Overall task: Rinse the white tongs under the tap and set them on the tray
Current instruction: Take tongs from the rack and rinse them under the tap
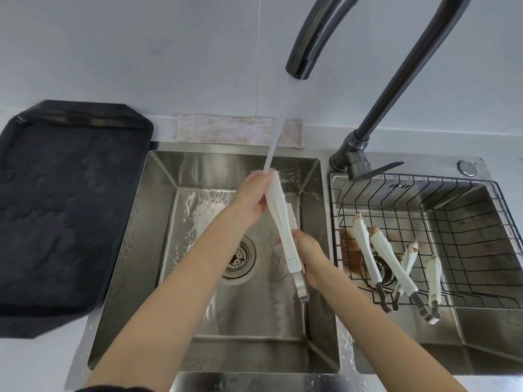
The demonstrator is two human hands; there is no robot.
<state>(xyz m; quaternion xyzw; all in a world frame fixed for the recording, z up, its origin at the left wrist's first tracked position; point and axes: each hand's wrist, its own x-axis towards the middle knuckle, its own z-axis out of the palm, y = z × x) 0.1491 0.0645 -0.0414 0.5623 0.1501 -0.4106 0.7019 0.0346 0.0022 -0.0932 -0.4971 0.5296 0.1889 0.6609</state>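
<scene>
White tongs held tip-up over sink, so tap water hits the dirty end. Left hand pinches tip; right hand grips handle. Tray waits at 9 o'clock on desk.

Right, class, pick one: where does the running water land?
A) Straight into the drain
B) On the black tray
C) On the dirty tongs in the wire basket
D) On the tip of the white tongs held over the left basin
D: the stream from the tap hits the top end of the white tongs, which both hands hold above the left basin.
</scene>
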